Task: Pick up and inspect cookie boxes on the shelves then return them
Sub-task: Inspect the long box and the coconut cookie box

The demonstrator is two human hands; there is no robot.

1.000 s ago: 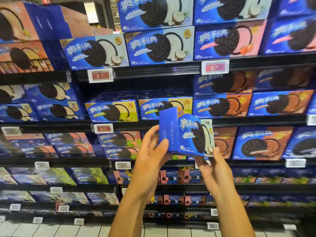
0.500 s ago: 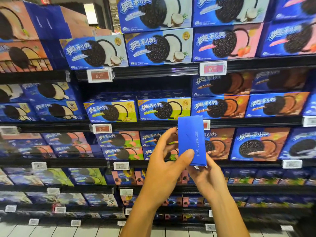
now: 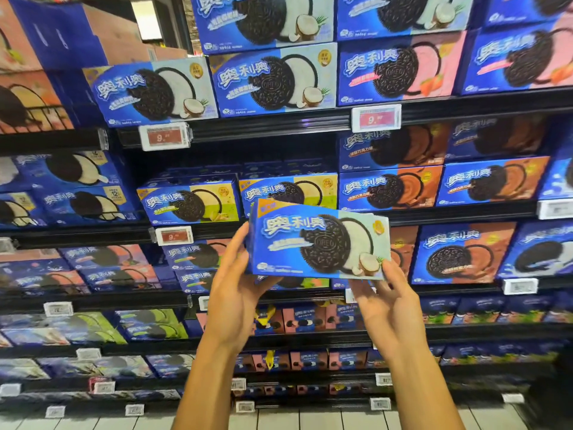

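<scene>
L hand (image 3: pixel 235 290) & R hand (image 3: pixel 389 301) grip cookie box (image 3: pixel 319 243) ends, front face up for inspection, before shelf (image 3: pixel 279 124).

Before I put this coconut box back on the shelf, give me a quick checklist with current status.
1. Coconut box held at both ends: ok; left hand grips its left end, right hand its lower right corner.
2. Front face readable, facing the camera: ok.
3. Box undamaged: cannot tell; only the front shows.
4. Matching coconut boxes on the top shelf to return it to: ok; one sits upper left.
5. Free slot there: cannot tell.
6. Path upward unobstructed: ok; nothing between box and shelf.
</scene>
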